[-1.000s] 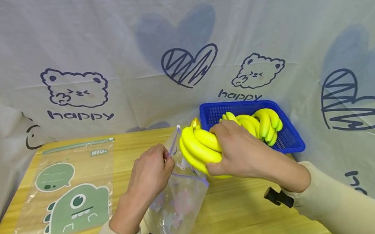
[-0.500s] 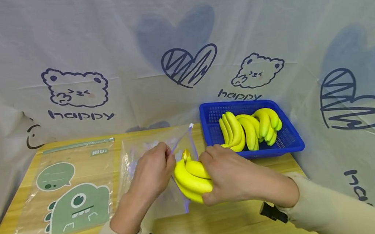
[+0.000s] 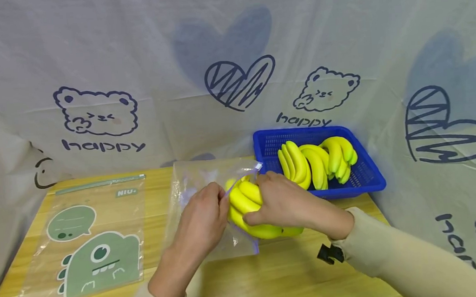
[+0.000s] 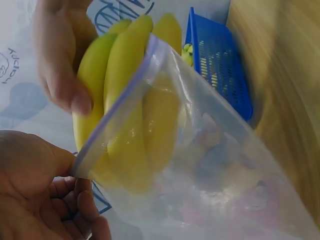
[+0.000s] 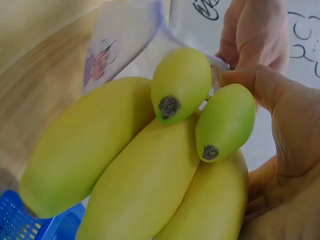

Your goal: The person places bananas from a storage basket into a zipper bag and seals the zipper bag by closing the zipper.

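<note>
A: There's the banana bunch (image 3: 253, 208), centre of the wooden table (image 3: 290, 275), stem end already poking into the mouth of the clear zip bag (image 3: 201, 193). Your right hand (image 3: 282, 201) is curled over the top of the bunch, fingers wrapped round it.

B: And your left hand (image 3: 202, 221), at nine o'clock from the bananas, pinches the bag's purple-edged rim between thumb and fingers, lifting that lip over the fruit. The left wrist view shows the zip strip lying straight across the bananas.

A: Bag itself lies flat on the table, running off towards ten o'clock from the bunch.

B: Out at two o'clock, close by, the blue basket (image 3: 366, 180) with more bananas (image 3: 316, 161) in it, up against the printed cloth backdrop (image 3: 230, 51).

A: Far over at nine o'clock, well apart, a second bag with a green dinosaur print (image 3: 90, 244) lies flat.
</note>
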Tool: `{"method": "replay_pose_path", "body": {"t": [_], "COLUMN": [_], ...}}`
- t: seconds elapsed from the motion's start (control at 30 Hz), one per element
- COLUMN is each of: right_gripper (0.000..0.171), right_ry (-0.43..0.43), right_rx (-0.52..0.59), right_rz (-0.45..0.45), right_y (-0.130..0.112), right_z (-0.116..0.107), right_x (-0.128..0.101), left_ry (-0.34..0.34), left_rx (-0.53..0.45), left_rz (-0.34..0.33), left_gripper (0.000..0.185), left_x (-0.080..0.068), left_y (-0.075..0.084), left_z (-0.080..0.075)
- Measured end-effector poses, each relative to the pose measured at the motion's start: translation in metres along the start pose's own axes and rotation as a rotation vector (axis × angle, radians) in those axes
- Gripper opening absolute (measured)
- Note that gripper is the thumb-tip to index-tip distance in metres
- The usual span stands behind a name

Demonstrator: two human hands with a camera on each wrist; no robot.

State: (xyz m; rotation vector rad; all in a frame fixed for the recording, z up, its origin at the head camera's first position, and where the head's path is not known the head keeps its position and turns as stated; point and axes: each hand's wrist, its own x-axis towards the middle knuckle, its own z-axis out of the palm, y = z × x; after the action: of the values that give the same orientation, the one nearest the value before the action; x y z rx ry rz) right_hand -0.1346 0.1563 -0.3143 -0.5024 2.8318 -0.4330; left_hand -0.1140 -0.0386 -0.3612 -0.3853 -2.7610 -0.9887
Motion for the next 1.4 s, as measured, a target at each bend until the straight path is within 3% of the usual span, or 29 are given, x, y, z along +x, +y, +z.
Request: {"method": "replay_pose_path", "body": {"t": [0.2, 0.43, 0.53, 0.67, 0.8, 0.97, 1.07, 1.27, 1.4], "right_gripper": [0.047, 0.062, 0.068, 0.066, 0.067, 0.057, 0.051, 0.048, 0.041], "right_ry": [0.056, 0.085, 0.049, -0.078, -0.143, -0.096, -0.075, -0.023, 0.05], "right_rx": [0.05, 0.154, 0.211, 0.288, 0.318, 0.377, 0.424, 0.557, 0.706], "right_rz": [0.014, 0.032, 0.01, -0.026, -0.038, -0.007, 0.036, 0.099, 0.135], "right_y": [0.005, 0.008, 0.009, 0.014, 0.018, 0.019, 0.018, 0.018, 0.017], "right_z": [0.002, 0.008, 0.007, 0.005, 0.004, 0.007, 0.01, 0.012, 0.019], "right_x": [0.014, 0.02, 0.02, 0.019, 0.017, 0.019, 0.02, 0.022, 0.026], "left_ry": [-0.027, 0.031, 0.045, 0.058, 0.09, 0.114, 0.092, 0.082, 0.0], "left_rx": [-0.046, -0.057, -0.071, -0.077, -0.068, 0.001, 0.093, 0.298, 0.235], "left_rz": [-0.006, 0.004, -0.008, -0.023, 0.01, 0.055, 0.035, 0.122, 0.146], "left_gripper": [0.013, 0.007, 0.007, 0.008, 0.008, 0.008, 0.019, 0.028, 0.026], "left_x": [-0.005, -0.005, -0.005, -0.006, -0.007, -0.009, -0.011, -0.016, -0.018], "left_y": [0.004, 0.004, 0.003, 0.0, -0.002, -0.002, 0.002, 0.009, 0.016], "left_z": [0.009, 0.017, 0.017, 0.017, 0.016, 0.014, 0.01, 0.005, 0.003]}}
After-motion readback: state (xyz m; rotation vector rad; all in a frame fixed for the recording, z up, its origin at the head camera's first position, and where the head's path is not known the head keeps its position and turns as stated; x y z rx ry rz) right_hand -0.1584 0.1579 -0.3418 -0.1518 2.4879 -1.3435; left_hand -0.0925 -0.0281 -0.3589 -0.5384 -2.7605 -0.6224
